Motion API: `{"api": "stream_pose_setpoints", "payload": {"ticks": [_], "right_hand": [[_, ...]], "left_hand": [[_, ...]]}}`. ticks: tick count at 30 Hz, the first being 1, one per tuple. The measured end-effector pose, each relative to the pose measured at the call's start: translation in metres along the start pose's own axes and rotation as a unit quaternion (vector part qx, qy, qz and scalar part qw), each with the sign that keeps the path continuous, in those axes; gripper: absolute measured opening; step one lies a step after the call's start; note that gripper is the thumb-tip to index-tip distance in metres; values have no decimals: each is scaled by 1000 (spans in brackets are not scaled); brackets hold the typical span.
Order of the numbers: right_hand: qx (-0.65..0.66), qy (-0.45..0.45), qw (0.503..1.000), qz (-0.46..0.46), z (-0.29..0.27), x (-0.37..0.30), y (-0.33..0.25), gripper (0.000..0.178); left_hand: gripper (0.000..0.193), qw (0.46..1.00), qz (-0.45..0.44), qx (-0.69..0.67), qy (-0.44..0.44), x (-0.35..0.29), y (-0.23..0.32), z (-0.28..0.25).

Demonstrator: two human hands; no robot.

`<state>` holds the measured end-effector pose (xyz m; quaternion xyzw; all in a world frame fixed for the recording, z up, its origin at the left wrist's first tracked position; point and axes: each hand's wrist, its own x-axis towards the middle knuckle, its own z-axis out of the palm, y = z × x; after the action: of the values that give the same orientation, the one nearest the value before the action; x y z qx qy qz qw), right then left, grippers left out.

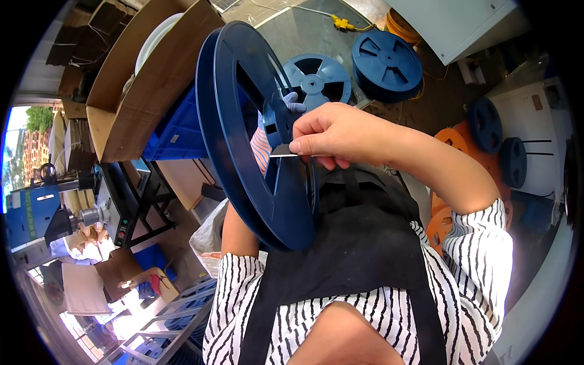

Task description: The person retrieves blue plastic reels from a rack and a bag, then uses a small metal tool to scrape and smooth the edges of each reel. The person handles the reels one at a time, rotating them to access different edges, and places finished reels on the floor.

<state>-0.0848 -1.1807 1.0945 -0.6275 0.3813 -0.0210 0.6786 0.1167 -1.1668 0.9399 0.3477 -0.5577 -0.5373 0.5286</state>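
Head view: the gloved left hand (262, 145) grips the blue reel (230, 134) at its hub (277, 118), on edge before the black apron (359, 249). The right hand (328, 132) pinches a thin flat piece (282, 152) just beside the hub.

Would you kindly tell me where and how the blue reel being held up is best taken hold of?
Probably by the upper rim, from the far side: the reel is tilted on edge, leaving that rim free of hands, while the left hand and right hand crowd the hub and its lower end overlaps the apron in view.
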Motion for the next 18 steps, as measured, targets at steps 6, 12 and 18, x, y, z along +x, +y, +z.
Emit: {"api": "stream_pose_setpoints", "payload": {"ticks": [6, 12, 18], "right_hand": [[-34, -60, 996, 50, 3, -27, -21, 29], [30, 5, 999, 27, 0, -41, -18, 25], [399, 148, 895, -132, -28, -28, 67, 26]], "left_hand": [[80, 1000, 0, -25, -1, -2, -4, 3], [80, 997, 9, -72, 14, -3, -13, 2], [81, 943, -2, -332, 16, -24, -25, -2]]}}
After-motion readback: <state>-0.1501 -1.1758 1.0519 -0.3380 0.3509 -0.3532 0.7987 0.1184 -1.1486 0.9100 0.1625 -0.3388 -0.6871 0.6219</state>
